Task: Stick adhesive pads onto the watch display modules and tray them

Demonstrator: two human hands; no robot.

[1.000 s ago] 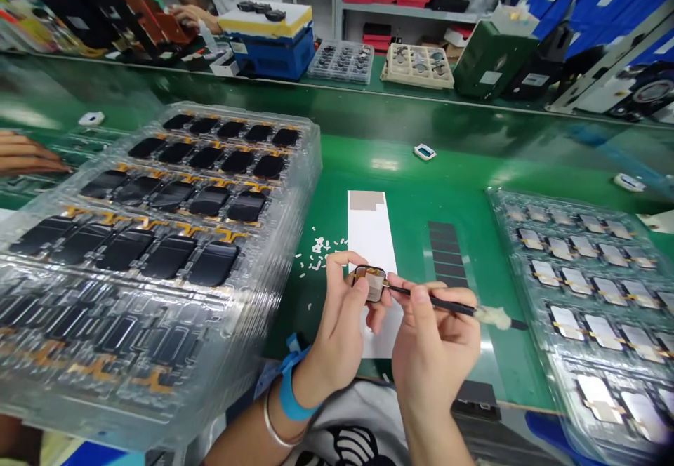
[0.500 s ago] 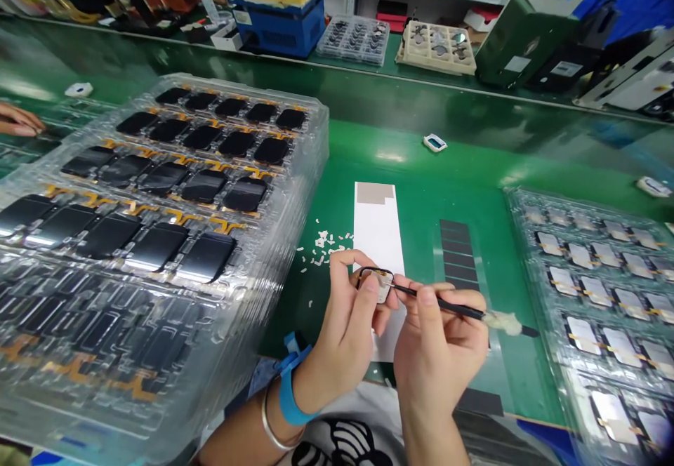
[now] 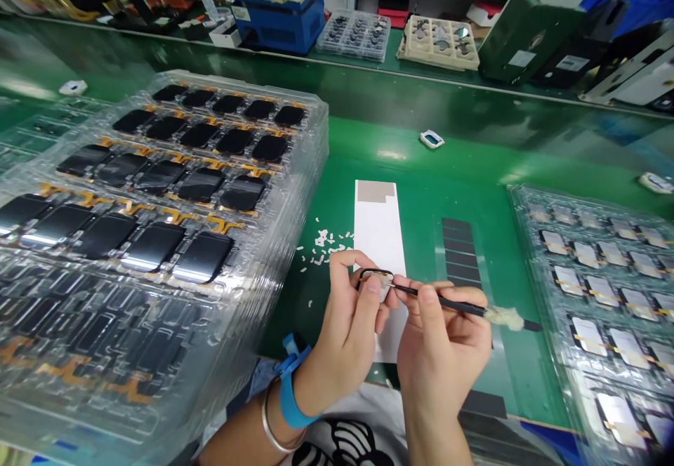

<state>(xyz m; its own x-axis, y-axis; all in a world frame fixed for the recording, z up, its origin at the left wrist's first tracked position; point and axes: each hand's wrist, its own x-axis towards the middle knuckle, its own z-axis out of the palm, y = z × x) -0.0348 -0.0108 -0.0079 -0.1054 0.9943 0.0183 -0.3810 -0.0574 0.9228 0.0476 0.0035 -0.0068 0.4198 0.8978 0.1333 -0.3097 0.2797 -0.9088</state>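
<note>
My left hand [image 3: 352,318] is closed on a small display module [image 3: 384,288], a rounded square with a dark rim and pale back, its thumb pressed on that back. In my right hand [image 3: 445,336] are black tweezers [image 3: 463,305], gripped like a pen, with yellowish wrapping near the rear end. Their tip meets the right edge of the module; the exact contact is too small to make out. Beneath both hands lies a white sheet [image 3: 376,231] with a grey-brown patch at its far end. White scraps [image 3: 324,238] are scattered left of the sheet.
At left rises a stack of clear trays [image 3: 310,143] with black screens. Another clear tray [image 3: 561,311] at right carries silver-backed pieces. A strip of black rectangles [image 3: 460,252] lies between sheet and right tray. A white-framed part [image 3: 432,139] sits farther back, below the shelf with a blue box [image 3: 279,24].
The tweezers and my right hand have shifted very slightly right, with the module still held in my left hand. A co-worker's hand at the far left has gone out of view.
</note>
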